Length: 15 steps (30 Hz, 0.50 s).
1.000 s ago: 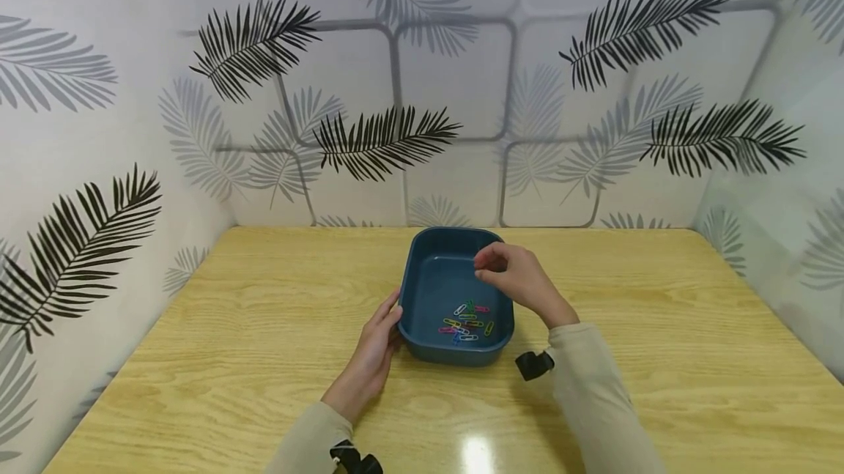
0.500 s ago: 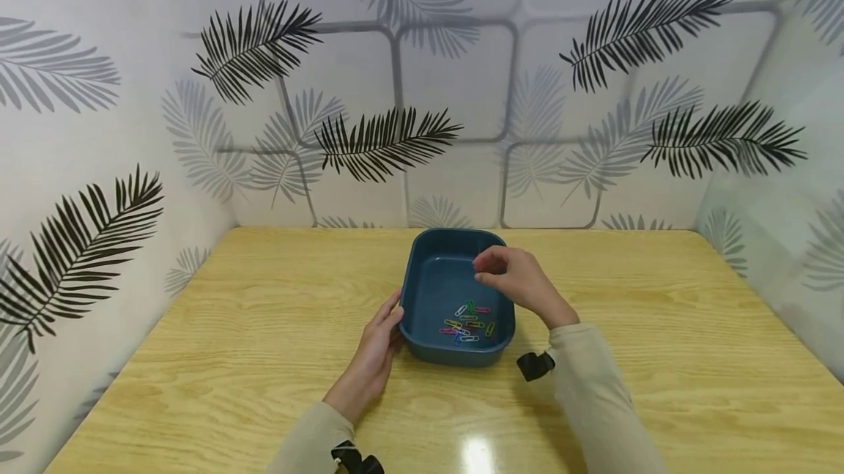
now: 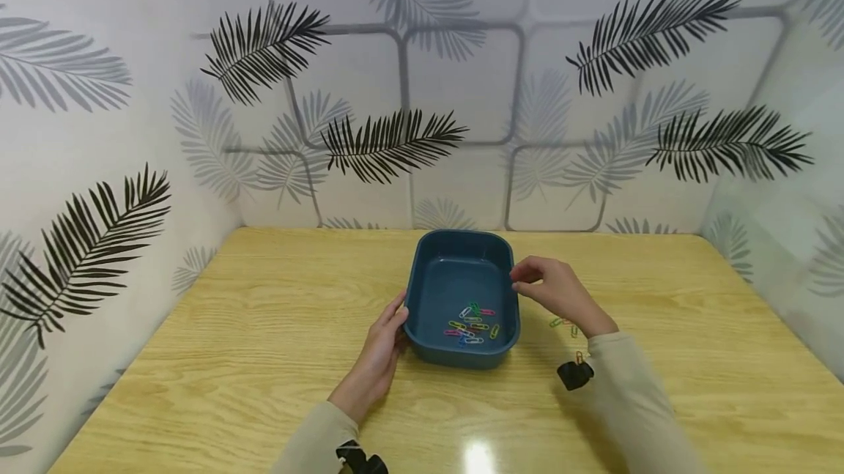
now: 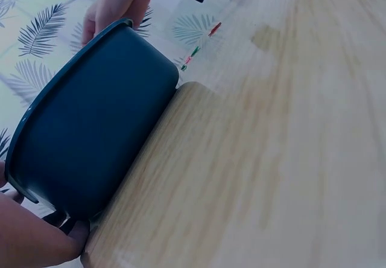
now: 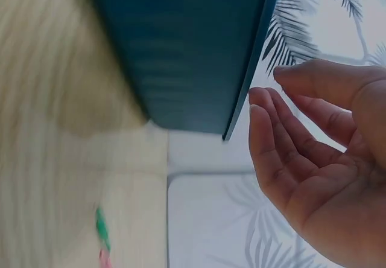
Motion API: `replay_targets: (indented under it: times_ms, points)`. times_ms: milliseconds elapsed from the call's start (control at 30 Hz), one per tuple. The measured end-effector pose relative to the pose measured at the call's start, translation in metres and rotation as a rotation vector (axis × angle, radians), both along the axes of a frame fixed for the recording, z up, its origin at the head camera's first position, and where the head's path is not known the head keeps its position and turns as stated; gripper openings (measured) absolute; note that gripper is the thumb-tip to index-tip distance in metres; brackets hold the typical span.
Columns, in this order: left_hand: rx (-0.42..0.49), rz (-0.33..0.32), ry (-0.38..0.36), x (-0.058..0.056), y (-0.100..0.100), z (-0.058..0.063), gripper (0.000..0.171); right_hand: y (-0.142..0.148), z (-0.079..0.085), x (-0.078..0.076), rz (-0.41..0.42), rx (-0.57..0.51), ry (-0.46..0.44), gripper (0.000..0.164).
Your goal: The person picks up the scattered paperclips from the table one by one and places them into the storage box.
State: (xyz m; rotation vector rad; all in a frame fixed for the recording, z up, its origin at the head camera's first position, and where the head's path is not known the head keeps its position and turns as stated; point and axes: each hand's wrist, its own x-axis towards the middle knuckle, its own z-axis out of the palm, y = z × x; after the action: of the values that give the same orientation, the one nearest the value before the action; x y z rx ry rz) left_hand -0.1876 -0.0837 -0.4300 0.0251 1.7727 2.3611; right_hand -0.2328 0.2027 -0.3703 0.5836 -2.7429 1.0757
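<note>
A dark blue plastic box [image 3: 461,280] stands on the table, with a loose pile of coloured paper clips [image 3: 472,324] on its floor near the front. My left hand [image 3: 376,357] holds the box at its left side, thumb at the rim; the left wrist view shows fingers beside the rim of the box [image 4: 99,117]. Just outside the right rim is my right hand [image 3: 560,291], fingers loosely bent. In the right wrist view, a gap shows between thumb and fingers of the right hand [image 5: 319,153], with nothing seen between them.
A few paper clips [image 3: 574,331] lie in a row on the wooden table [image 3: 692,327], right of the box and partly behind my right forearm. At the table's back stands a wall with leaf-patterned covering [image 3: 461,93].
My right hand has moved from above the box to the right, past its rim. Clips on the table beside the forearm have come into sight. The left hand and the box stay put.
</note>
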Motion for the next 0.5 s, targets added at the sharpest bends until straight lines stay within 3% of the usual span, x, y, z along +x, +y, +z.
replay_targets:
  times_ms: [267, 500]
  points:
    - [-0.010, 0.009, -0.001, 0.002, 0.000, 0.003, 0.052, 0.035, -0.004, 0.017, -0.016, 0.063, -0.030, 0.013]
    - [-0.013, 0.015, 0.003, 0.002, 0.000, 0.003, 0.052, 0.055, -0.010, 0.028, 0.058, 0.163, -0.084, 0.014]
